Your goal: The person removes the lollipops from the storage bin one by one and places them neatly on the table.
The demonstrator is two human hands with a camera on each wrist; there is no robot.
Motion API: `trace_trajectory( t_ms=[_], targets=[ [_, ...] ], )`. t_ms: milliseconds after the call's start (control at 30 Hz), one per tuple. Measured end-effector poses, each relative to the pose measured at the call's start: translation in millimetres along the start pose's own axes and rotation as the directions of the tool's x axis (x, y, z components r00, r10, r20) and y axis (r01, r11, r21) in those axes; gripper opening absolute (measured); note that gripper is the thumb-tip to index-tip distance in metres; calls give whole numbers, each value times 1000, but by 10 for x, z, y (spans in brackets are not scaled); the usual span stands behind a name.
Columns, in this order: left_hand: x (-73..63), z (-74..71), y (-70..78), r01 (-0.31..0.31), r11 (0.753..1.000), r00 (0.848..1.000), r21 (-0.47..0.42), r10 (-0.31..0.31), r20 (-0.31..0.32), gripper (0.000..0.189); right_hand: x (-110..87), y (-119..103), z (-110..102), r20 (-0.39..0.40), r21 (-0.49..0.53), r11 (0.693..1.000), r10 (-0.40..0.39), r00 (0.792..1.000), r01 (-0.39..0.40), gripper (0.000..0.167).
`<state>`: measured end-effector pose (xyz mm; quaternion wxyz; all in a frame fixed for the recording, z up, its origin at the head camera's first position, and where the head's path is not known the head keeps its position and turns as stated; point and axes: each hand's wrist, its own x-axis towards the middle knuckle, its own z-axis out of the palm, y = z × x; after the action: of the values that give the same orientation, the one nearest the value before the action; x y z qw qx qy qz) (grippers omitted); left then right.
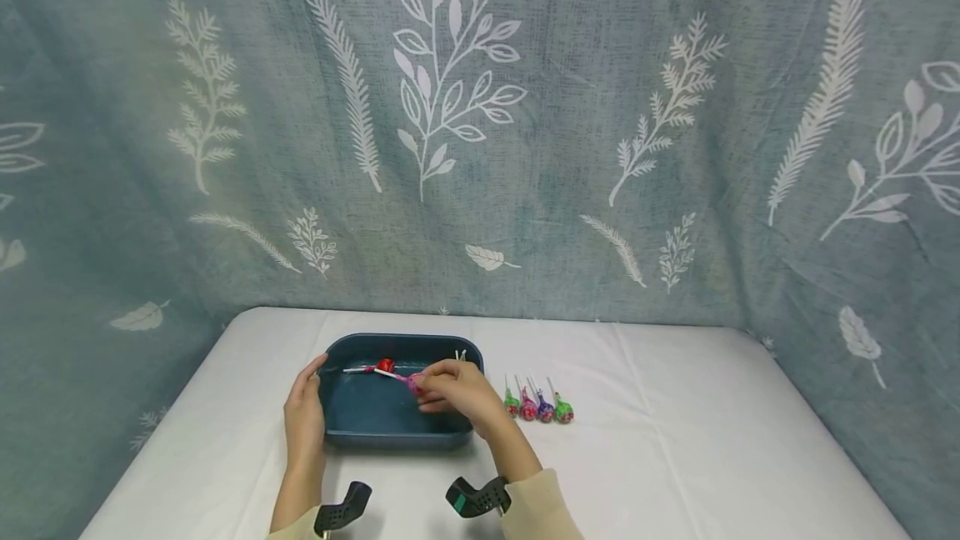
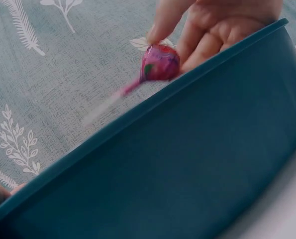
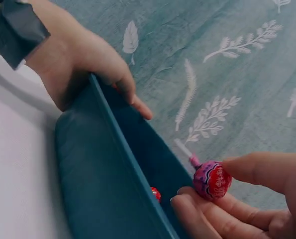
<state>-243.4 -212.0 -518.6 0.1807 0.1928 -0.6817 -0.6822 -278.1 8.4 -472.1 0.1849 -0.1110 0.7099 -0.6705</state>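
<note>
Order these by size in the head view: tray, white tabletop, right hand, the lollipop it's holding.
White tabletop
Tray
Right hand
Lollipop, partly hidden by the hand

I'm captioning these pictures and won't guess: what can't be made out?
Head: what lies below the white sticks, hidden by the right hand.
Head: wrapper print on the lollipop row, too small.
Left wrist: floor of the tray, hidden by its wall; held lollipop, stick blurred.
</note>
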Motion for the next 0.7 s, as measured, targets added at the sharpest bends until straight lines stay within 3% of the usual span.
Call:
trace_trajectory(
  t_ms=[200, 467, 700],
  targets=[
    [-10, 5, 5, 5, 1000, 1000, 3, -5, 1, 44, -170, -52, -88, -17, 95, 994, -43, 999, 45, 30],
    [-18, 40, -18, 8, 1000, 1000, 3, -7, -20, 43, -382, -4, -193, -97, 187, 980, -55, 994, 72, 34],
    [-14, 15, 4, -7, 1000, 1000, 7, 7, 2, 44, -429, 10, -291, -113, 236, 967, -74, 991, 99, 32]
  ],
)
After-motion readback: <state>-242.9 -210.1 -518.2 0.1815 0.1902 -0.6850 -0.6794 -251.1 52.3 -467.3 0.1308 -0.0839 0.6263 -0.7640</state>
